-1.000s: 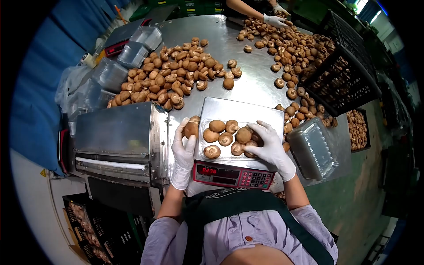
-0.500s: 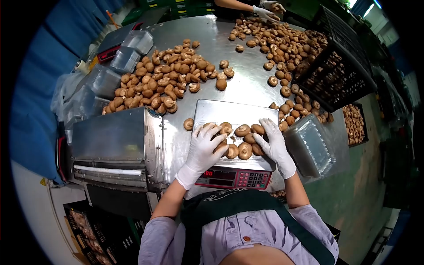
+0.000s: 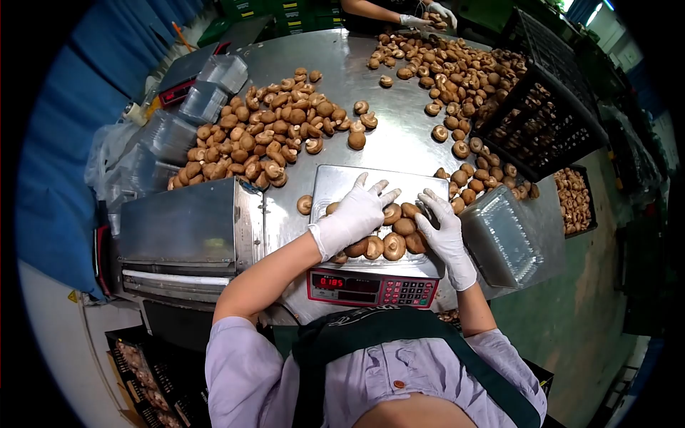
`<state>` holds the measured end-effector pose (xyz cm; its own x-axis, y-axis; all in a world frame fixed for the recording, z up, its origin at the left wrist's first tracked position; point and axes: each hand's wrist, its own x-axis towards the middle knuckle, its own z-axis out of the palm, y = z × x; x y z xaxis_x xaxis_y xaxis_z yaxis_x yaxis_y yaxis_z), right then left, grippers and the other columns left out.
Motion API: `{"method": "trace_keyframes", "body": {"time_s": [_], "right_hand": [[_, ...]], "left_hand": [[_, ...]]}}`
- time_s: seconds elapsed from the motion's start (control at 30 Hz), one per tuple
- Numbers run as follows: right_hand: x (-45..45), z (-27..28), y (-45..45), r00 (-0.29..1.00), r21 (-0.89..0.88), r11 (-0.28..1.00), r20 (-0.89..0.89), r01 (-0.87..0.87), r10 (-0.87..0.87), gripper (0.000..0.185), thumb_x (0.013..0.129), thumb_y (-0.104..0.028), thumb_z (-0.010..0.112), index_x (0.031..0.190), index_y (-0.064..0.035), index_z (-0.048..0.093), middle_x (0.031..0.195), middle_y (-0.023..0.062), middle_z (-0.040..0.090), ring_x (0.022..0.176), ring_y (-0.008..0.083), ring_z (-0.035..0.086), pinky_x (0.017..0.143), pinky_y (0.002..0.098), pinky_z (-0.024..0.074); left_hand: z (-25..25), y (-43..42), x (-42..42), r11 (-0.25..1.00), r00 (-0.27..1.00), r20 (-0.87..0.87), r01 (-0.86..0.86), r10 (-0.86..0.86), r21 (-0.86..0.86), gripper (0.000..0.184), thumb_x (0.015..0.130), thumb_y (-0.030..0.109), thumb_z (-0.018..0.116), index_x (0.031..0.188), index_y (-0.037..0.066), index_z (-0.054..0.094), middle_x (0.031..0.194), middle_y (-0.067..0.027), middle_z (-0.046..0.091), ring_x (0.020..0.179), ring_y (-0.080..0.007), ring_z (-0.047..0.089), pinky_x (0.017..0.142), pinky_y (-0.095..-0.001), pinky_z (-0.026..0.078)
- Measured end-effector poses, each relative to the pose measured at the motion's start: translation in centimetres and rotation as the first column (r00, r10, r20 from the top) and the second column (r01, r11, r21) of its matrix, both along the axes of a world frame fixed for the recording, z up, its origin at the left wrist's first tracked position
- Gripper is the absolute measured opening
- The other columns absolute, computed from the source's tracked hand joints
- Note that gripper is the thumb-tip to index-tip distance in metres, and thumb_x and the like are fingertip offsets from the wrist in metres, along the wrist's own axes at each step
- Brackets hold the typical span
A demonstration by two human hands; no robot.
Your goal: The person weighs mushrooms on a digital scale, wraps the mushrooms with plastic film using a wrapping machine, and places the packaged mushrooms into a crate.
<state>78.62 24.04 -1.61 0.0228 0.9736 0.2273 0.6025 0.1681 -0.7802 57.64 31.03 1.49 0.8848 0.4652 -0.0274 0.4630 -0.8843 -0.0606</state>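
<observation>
On the steel pan (image 3: 421, 184) of a weighing scale lie several brown mushrooms (image 3: 394, 246) in a cluster, some stem side up. My left hand (image 3: 354, 215), in a white glove, reaches over the left part of the cluster with its fingers stretched forward and apart, hiding some mushrooms. At the cluster's right edge is my right hand (image 3: 446, 239), also gloved, with its thumb and fingers spread; the thumb is against or very near the mushrooms. The red scale panel (image 3: 372, 287) shows lit digits that look like 0.185.
Loose mushroom piles (image 3: 275, 121) cover the table's left and far right. A black crate (image 3: 546, 121) lies tipped at the right. Stacked clear trays (image 3: 503, 239) stand beside the scale. A metal box (image 3: 182, 225) is at left. Across the table, a co-worker's gloved hands (image 3: 428, 18) hold mushrooms.
My left hand has moved forward and right over the mushrooms, its fingers straightening. My right hand stays almost in place. The co-worker's hands have shifted slightly.
</observation>
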Motion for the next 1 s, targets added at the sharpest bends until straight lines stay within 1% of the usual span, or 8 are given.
{"method": "trace_keyframes", "body": {"time_s": [0.33, 0.43, 0.5, 0.63, 0.8, 0.83, 0.93, 1.0], "right_hand": [[0.6, -0.2, -0.3, 0.997, 0.012, 0.999, 0.059, 0.041, -0.042, 0.033, 0.082, -0.012, 0.065, 0.114, -0.0047, 0.062, 0.124, 0.0158, 0.057, 0.117, 0.0265, 0.052, 0.1, 0.0328, 0.0394], [1.2, 0.4, -0.6, 0.997, 0.029, 0.997, 0.032, 0.068, -0.069, 0.034, 0.082, -0.019, 0.066, 0.112, -0.0053, 0.062, 0.122, 0.0181, 0.057, 0.115, 0.0309, 0.052, 0.1, 0.0366, 0.0393], [1.4, 1.4, -1.1, 0.994, 0.062, 0.993, 0.045, 0.1, -0.102, 0.03, 0.082, -0.014, 0.065, 0.11, -0.0051, 0.063, 0.121, 0.0179, 0.058, 0.114, 0.0289, 0.054, 0.097, 0.0348, 0.0423], [2.3, 1.9, -1.7, 0.991, 0.041, 0.99, -0.025, 0.136, -0.135, 0.025, 0.082, -0.012, 0.065, 0.106, -0.0049, 0.065, 0.117, 0.0167, 0.061, 0.112, 0.0271, 0.056, 0.096, 0.0337, 0.0428], [2.2, 2.3, -1.4, 0.994, 0.016, 0.994, -0.007, 0.105, -0.105, 0.023, 0.083, -0.012, 0.064, 0.105, -0.0057, 0.066, 0.117, 0.0146, 0.062, 0.113, 0.0261, 0.056, 0.097, 0.0339, 0.0421], [2.0, 2.5, -1.2, 0.995, 0.014, 0.995, -0.006, 0.099, -0.099, 0.023, 0.083, -0.012, 0.064, 0.105, -0.0057, 0.066, 0.117, 0.0146, 0.062, 0.113, 0.0261, 0.056, 0.097, 0.0339, 0.0421], [1.4, 2.7, -0.9, 0.997, -0.016, 0.998, -0.037, 0.066, -0.067, 0.022, 0.083, -0.013, 0.065, 0.104, -0.0058, 0.066, 0.118, 0.0147, 0.061, 0.113, 0.0262, 0.055, 0.099, 0.0345, 0.0401], [1.0, 3.0, -0.7, 0.999, -0.013, 0.999, -0.034, 0.036, -0.037, 0.022, 0.084, -0.013, 0.065, 0.105, -0.0059, 0.066, 0.118, 0.0147, 0.061, 0.114, 0.0263, 0.054, 0.1, 0.0346, 0.0397]], "left_hand": [[-1.6, 1.2, -0.8, 0.999, 0.986, 0.156, 0.054, -0.054, 0.003, 0.025, 0.078, 0.021, 0.061, 0.1, 0.012, 0.069, 0.133, -0.006, 0.048, 0.128, -0.0263, 0.041, 0.104, -0.0563, 0.028], [2.3, 1.6, -3.8, 0.962, 0.943, 0.325, 0.029, 0.063, -0.27, 0.011, 0.083, 0.02, 0.061, 0.086, 0.01, 0.063, 0.132, -0.0075, 0.05, 0.123, -0.0241, 0.045, 0.102, -0.0502, 0.033], [5.1, 0.2, -7.3, 0.868, 0.745, 0.567, -0.032, 0.352, -0.496, 0.01, 0.083, 0.015, 0.059, 0.087, 0.006, 0.061, 0.124, -0.0077, 0.055, 0.109, -0.025, 0.054, 0.093, -0.0409, 0.042], [5.8, -6.1, -12.9, 0.444, 0.469, 0.185, -0.533, 0.864, -0.72, 0.017, 0.085, 0.017, 0.057, 0.089, 0.001, 0.06, 0.082, -0.0158, 0.062, 0.078, -0.0286, 0.062, 0.075, -0.0383, 0.048], [-0.3, -13.4, -16.2, 0.212, 0.366, -0.308, -0.875, 0.878, -0.436, 0.03, 0.081, 0.034, 0.06, 0.081, 0.005, 0.068, 0.088, -0.0185, 0.063, 0.084, -0.0376, 0.06, 0.075, -0.0431, 0.048], [-0.5, -14.2, -15.9, 0.32, 0.424, -0.26, -0.876, 0.867, -0.361, 0.024, 0.081, 0.029, 0.06, 0.086, 0.007, 0.068, 0.091, -0.0155, 0.063, 0.084, -0.0361, 0.062, 0.078, -0.0448, 0.048], [-1.0, -14.9, -15.1, 0.275, 0.381, -0.159, -0.848, 0.911, -0.454, 0.021, 0.081, 0.026, 0.061, 0.091, 0.008, 0.067, 0.097, -0.0134, 0.061, 0.085, -0.0354, 0.061, 0.079, -0.0456, 0.048], [-0.9, -14.4, -14.7, 0.376, 0.349, 0.149, -0.79, 0.925, -0.484, 0.027, 0.081, 0.023, 0.061, 0.103, 0.009, 0.063, 0.11, -0.0117, 0.059, 0.09, -0.0346, 0.061, 0.082, -0.0445, 0.048]]}}
